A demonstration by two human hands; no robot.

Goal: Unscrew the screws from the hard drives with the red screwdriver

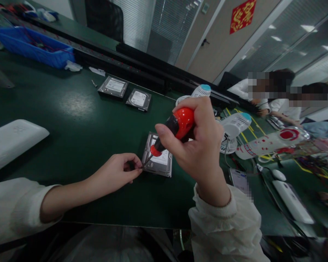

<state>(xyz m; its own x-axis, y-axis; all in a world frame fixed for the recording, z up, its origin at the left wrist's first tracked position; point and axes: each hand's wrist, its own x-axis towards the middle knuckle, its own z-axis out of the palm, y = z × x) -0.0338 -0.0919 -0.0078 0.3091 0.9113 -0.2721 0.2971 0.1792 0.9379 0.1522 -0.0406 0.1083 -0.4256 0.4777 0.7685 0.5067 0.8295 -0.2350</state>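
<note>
1. The right hand (199,145) is closed around the red handle of a screwdriver (180,123), which slants down to the left.
2. The left hand (117,173) has its fingertips pinched shut at the screwdriver's tip, just beside the hard drive (160,162).
3. That hard drive lies flat on the green desk (79,127), a little in from the near edge.
4. Two more hard drives (113,86) lie near the far edge, and a blue bin (30,45) sits at the far left corner.

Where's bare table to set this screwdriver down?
Bare green table lies left of the near hard drive, between the white pad, the two far drives and your left hand. Right of the drive is crowded: fans, phone, mouse.
</note>
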